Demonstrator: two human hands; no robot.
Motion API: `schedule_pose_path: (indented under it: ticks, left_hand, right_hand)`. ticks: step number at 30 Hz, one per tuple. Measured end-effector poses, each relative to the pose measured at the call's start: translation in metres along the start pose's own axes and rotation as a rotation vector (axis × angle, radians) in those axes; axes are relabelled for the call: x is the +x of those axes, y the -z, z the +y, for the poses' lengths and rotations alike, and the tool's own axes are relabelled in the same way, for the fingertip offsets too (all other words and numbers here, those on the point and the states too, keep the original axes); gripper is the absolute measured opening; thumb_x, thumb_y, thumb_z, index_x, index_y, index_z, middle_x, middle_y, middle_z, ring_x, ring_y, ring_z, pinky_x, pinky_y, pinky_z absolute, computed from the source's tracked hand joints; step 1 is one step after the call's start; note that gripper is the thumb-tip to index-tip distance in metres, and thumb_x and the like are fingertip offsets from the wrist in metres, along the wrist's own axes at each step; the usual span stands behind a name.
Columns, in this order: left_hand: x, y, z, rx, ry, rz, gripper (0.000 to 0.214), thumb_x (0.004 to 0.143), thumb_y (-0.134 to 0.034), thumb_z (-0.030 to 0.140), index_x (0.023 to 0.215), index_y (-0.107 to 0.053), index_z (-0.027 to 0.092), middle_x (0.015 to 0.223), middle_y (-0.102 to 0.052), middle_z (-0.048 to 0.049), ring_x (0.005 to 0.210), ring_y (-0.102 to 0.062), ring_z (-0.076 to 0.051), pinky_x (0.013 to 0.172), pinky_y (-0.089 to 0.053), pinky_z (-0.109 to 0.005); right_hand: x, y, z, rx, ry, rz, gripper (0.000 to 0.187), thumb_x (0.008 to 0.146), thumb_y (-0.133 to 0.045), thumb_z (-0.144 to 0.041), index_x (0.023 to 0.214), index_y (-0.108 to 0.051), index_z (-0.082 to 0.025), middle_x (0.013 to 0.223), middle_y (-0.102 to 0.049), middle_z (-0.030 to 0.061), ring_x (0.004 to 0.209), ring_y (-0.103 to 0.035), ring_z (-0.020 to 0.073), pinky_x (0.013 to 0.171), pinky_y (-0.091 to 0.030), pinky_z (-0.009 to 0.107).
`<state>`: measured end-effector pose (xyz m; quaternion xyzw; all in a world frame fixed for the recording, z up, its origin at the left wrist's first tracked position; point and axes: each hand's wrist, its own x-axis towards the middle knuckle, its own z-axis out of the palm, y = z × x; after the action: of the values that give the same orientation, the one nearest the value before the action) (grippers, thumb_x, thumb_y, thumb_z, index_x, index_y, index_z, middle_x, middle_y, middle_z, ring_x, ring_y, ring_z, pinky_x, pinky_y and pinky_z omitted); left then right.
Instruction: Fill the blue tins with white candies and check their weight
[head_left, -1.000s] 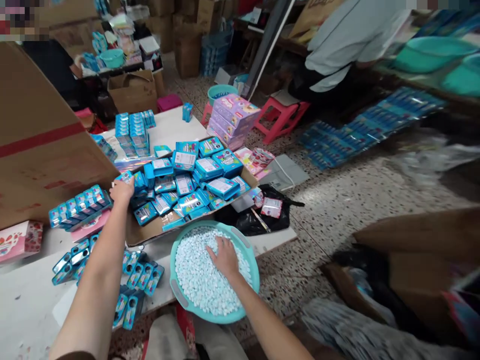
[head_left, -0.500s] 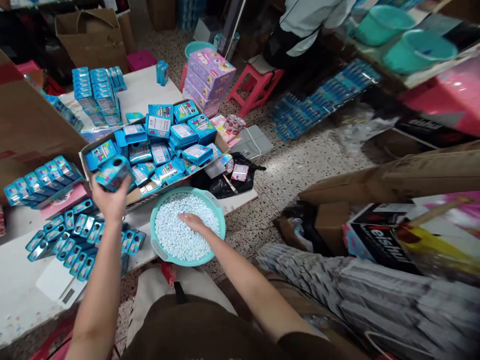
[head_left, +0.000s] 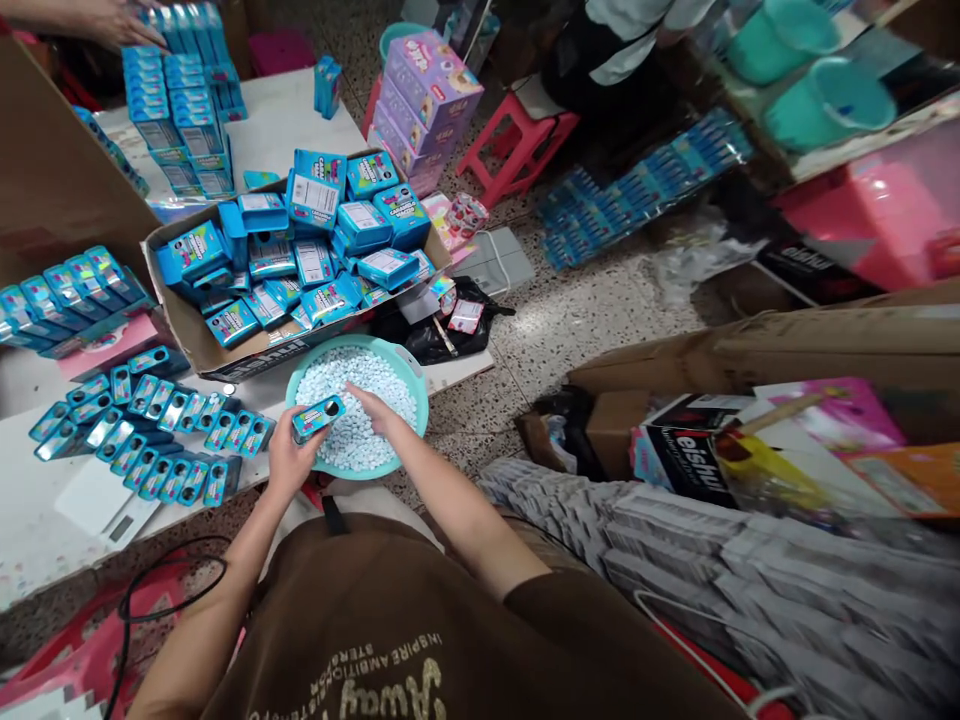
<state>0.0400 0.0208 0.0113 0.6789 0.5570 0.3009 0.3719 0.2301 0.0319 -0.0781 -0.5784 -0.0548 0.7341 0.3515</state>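
Observation:
My left hand (head_left: 291, 458) is closed around a small blue candy box (head_left: 319, 418), whose narrow side with a dark round hole faces up. It holds the box over the near left rim of a turquoise basin (head_left: 420, 400) filled with small white candies (head_left: 364, 450). My right hand (head_left: 377, 412) is over the candies, just right of the box and apart from it. Its fingers are bent together, and what they hold is hidden. A cardboard carton (head_left: 172, 325) of blue candy boxes stands behind the basin. Rows of candy boxes with holes (head_left: 154, 470) stand on the table at left.
Stacked blue boxes (head_left: 184, 120) stand at the back left, where another person's hand (head_left: 124, 27) touches them. Purple boxes (head_left: 427, 90) rise beyond the carton. A red stool (head_left: 517, 140) and grey stacked bundles (head_left: 660, 560) stand on the right. A black cable (head_left: 169, 605) loops at lower left.
My left hand has brought the candy box from above the carton down and right to the basin. My right hand has drawn up out of the candies. Another person's hand has appeared at top left.

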Motion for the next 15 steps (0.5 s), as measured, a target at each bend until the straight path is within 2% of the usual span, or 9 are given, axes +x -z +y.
schedule_pose_path:
  ticks: [2,4,8,11,15]
  left_hand:
    - [0.001,0.001,-0.001,0.012,0.007,-0.017,0.041,0.074,-0.066,0.042,0.107,-0.053,0.021,0.103,-0.063,-0.0065,0.097,-0.060,-0.022,0.085,-0.046,-0.034]
    - [0.000,0.000,-0.001,0.030,0.001,-0.013,0.042,0.074,-0.067,0.042,0.108,-0.054,0.021,0.104,-0.063,-0.0068,0.097,-0.060,-0.022,0.086,-0.046,-0.034]
    - [-0.002,-0.006,-0.003,0.053,-0.052,-0.016,0.041,0.075,-0.066,0.040,0.110,-0.055,0.021,0.107,-0.063,-0.0074,0.100,-0.060,-0.023,0.088,-0.046,-0.036]
    - [-0.003,-0.010,-0.002,0.076,-0.132,-0.067,0.038,0.077,-0.065,0.037,0.110,-0.056,0.022,0.108,-0.063,-0.0076,0.102,-0.059,-0.023,0.089,-0.045,-0.037]
    - [-0.003,-0.015,0.002,0.089,-0.262,-0.159,0.034,0.078,-0.063,0.030,0.110,-0.056,0.022,0.106,-0.064,-0.0071,0.101,-0.058,-0.023,0.089,-0.045,-0.037]
  right_hand:
    - [-0.004,0.000,-0.002,0.192,-0.071,-0.053,0.038,0.073,-0.059,-0.057,0.086,-0.062,-0.021,0.077,-0.067,0.0023,0.075,-0.064,0.0193,0.077,-0.049,0.037]
    - [-0.009,0.001,-0.005,0.362,-0.060,-0.068,0.033,0.076,-0.057,-0.054,0.077,-0.057,-0.021,0.063,-0.061,-0.0007,0.057,-0.058,0.0145,0.062,-0.050,0.030]
    - [-0.032,0.001,-0.019,0.572,0.067,-0.081,0.028,0.082,-0.052,-0.047,0.070,-0.047,-0.022,0.054,-0.052,-0.0056,0.040,-0.042,0.0080,0.038,-0.036,0.019]
    - [-0.057,-0.005,-0.032,0.757,0.170,-0.160,0.025,0.084,-0.049,-0.041,0.070,-0.042,-0.022,0.056,-0.051,-0.0061,0.039,-0.040,0.0067,0.033,-0.029,0.016]
    - [-0.083,-0.022,-0.044,0.820,0.296,-0.165,0.022,0.084,-0.049,-0.037,0.070,-0.041,-0.022,0.055,-0.050,-0.0061,0.040,-0.041,0.0063,0.033,-0.029,0.015]
